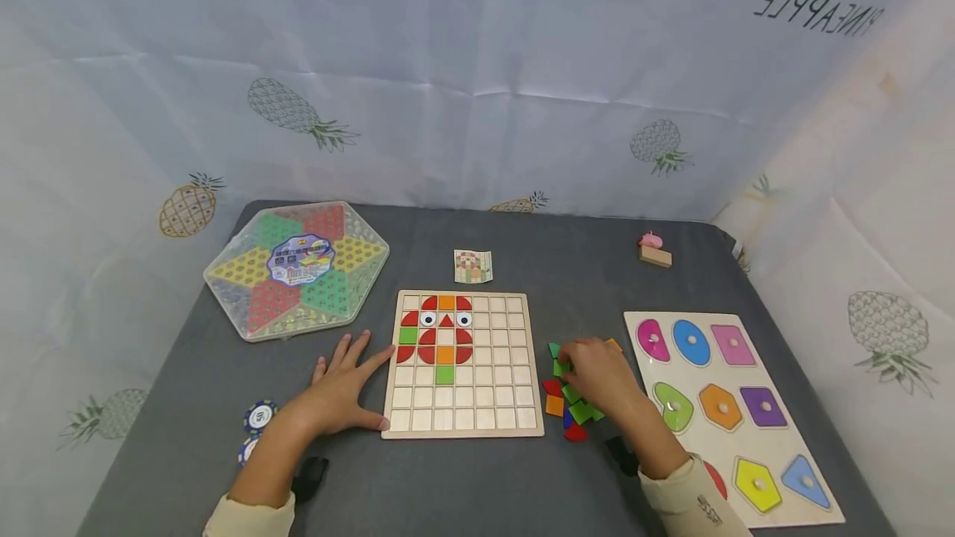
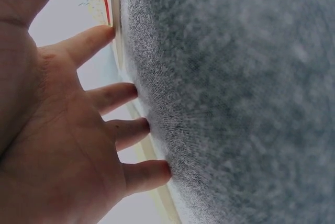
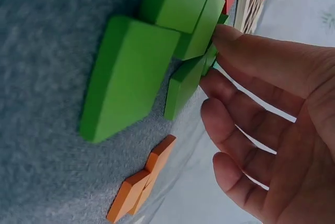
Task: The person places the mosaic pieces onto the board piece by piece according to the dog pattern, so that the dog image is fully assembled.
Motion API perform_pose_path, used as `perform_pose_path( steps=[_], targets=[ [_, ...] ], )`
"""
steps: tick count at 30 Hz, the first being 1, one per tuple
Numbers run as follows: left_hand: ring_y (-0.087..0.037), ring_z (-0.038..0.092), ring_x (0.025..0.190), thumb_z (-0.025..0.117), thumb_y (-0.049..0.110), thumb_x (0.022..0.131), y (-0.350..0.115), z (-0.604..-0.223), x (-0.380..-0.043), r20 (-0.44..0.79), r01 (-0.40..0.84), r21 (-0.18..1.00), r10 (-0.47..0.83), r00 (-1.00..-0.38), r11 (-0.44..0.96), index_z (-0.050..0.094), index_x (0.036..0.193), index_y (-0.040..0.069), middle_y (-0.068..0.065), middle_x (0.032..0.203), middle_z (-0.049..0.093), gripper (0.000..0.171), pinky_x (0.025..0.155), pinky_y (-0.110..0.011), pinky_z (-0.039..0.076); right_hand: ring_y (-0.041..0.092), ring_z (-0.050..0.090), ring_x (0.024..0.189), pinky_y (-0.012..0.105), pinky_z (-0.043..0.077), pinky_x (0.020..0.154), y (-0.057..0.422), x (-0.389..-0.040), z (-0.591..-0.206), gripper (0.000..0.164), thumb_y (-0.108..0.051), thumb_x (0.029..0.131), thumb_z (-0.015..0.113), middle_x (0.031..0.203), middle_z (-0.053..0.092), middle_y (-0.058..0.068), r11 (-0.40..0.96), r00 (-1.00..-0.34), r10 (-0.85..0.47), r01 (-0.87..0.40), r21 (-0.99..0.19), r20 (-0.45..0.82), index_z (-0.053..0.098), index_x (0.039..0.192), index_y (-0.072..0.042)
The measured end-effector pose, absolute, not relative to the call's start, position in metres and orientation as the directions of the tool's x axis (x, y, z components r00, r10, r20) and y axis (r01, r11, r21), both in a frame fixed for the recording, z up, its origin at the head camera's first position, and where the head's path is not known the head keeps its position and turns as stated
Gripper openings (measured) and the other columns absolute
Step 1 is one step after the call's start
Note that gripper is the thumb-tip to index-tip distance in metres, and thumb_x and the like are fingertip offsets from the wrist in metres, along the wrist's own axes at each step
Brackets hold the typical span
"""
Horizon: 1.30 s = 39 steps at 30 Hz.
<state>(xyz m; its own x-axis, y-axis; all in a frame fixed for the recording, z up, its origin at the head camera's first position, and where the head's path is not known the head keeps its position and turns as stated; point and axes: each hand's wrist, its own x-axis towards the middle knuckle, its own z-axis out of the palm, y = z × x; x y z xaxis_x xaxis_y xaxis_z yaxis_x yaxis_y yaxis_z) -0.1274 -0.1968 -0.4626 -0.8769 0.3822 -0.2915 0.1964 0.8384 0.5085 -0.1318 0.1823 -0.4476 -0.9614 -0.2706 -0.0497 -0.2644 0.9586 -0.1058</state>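
On the dark table, a wooden grid board (image 1: 500,367) bears red, orange and green pieces with two eye pieces, set in its left and middle columns. My left hand (image 1: 339,392) lies with fingers spread at the board's left side, its index fingertip and thumb at the edge. In the left wrist view that hand (image 2: 68,124) holds nothing. My right hand (image 1: 600,371) reaches into loose pieces right of the board. In the right wrist view, its thumb and bent fingers surround small green blocks (image 3: 191,77); I cannot tell whether it pinches one. A larger green block (image 3: 128,77) lies nearer the camera.
Orange pieces (image 3: 141,182) lie past the green ones. A shape puzzle board (image 1: 690,429) sits under the right forearm. Behind the grid board lies a picture card (image 1: 473,266). A hexagonal game box (image 1: 272,301) is back left, poker chips (image 1: 260,416) by the left forearm, a small wooden block (image 1: 655,256) back right.
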Motion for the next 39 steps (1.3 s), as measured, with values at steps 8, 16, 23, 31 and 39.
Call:
perform_pose_path(
  steps=[8, 16, 23, 31, 39],
  targets=[
    [-0.043, -0.003, 0.135, 0.080, 0.051, 0.056, -0.197, -0.466, -0.128, -0.313, 0.188, 0.499, 0.378, -0.871, 0.846, 0.030, 0.143, 0.024, -0.017, 0.150, 0.007, 0.104, 0.095, -0.070, 0.005, 0.011, 0.051, 0.064, 0.027, 0.048, 0.062, 0.171, -0.133, -0.443, 0.012, -0.016, 0.071, 0.077, 0.073, 0.058, -0.004, 0.951, -0.962, -0.269, -0.258, -0.171, -0.044, 0.066, 0.077, -0.015],
    [-0.043, -0.003, 0.135, 0.080, 0.050, 0.057, -0.196, -0.463, -0.129, -0.308, 0.187, 0.500, 0.375, -0.875, 0.846, 0.030, 0.143, 0.024, -0.017, 0.150, 0.007, 0.103, 0.095, -0.070, 0.004, 0.004, 0.053, 0.070, 0.020, 0.048, 0.065, 0.103, -0.130, -0.433, 0.010, -0.015, 0.083, 0.066, 0.083, 0.062, -0.007, 0.790, -0.843, -0.538, -0.507, -0.344, 0.007, 0.067, 0.092, -0.014],
    [-0.043, -0.001, 0.135, 0.080, 0.049, 0.057, -0.194, -0.466, -0.126, -0.292, 0.202, 0.497, 0.382, -0.877, 0.844, 0.031, 0.143, 0.024, -0.017, 0.150, 0.008, 0.102, 0.095, -0.070, 0.006, 0.002, 0.052, 0.066, 0.016, 0.046, 0.063, 0.056, -0.122, -0.444, 0.011, -0.016, 0.081, 0.068, 0.078, 0.061, -0.010, 0.738, -0.773, -0.634, -0.606, -0.296, 0.003, 0.064, 0.091, -0.016],
    [-0.043, 0.000, 0.135, 0.080, 0.050, 0.056, -0.194, -0.465, -0.126, -0.289, 0.197, 0.490, 0.372, -0.882, 0.849, 0.031, 0.142, 0.024, -0.018, 0.150, 0.009, 0.103, 0.095, -0.071, 0.007, 0.002, 0.047, 0.060, 0.014, 0.043, 0.056, 0.040, -0.121, -0.450, 0.009, -0.020, 0.080, 0.069, 0.072, 0.059, -0.008, 0.758, -0.778, -0.628, -0.605, -0.245, -0.022, 0.067, 0.089, -0.017],
    [-0.043, -0.002, 0.135, 0.079, 0.051, 0.056, -0.196, -0.463, -0.127, -0.302, 0.190, 0.493, 0.372, -0.878, 0.849, 0.030, 0.143, 0.024, -0.018, 0.150, 0.008, 0.103, 0.096, -0.070, 0.006, 0.003, 0.048, 0.062, 0.017, 0.044, 0.058, 0.040, -0.124, -0.450, 0.006, -0.020, 0.080, 0.069, 0.072, 0.058, -0.009, 0.772, -0.795, -0.607, -0.589, -0.239, -0.005, 0.066, 0.084, -0.017]
  ],
)
